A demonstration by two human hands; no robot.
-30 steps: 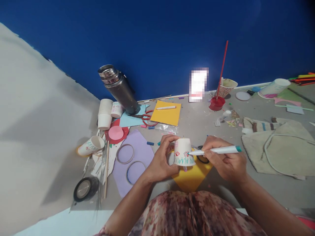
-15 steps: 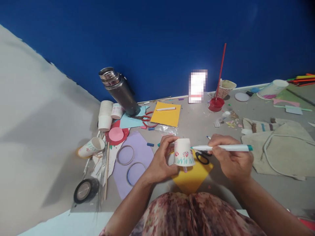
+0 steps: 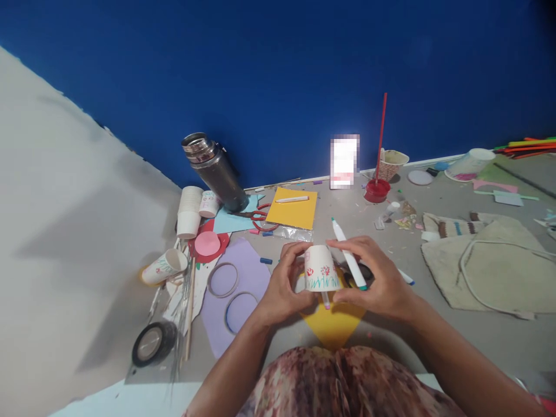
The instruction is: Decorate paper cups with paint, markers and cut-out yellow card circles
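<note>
Upside down in front of me is a white paper cup with red flowers and green grass strokes drawn on it. My left hand is wrapped round its left side. My right hand has thumb and forefinger at the cup's right side. A white marker with green ends sits slanted in that same hand, its tip pointing up and away from the cup. Below the cup a pinkish-tipped stick or pen sticks out. Yellow paper lies beneath, and black-handled scissors are partly hidden behind my right hand.
A steel flask, stacked paper cups and red-handled scissors are at the back left. Purple paper carries two rings. A red lid holding a straw stands at the back, with a cloth bag on the right.
My right hand has moved left to the cup. The marker has swung from horizontal, tip at the cup, to slanting upward. My left hand keeps its hold.
</note>
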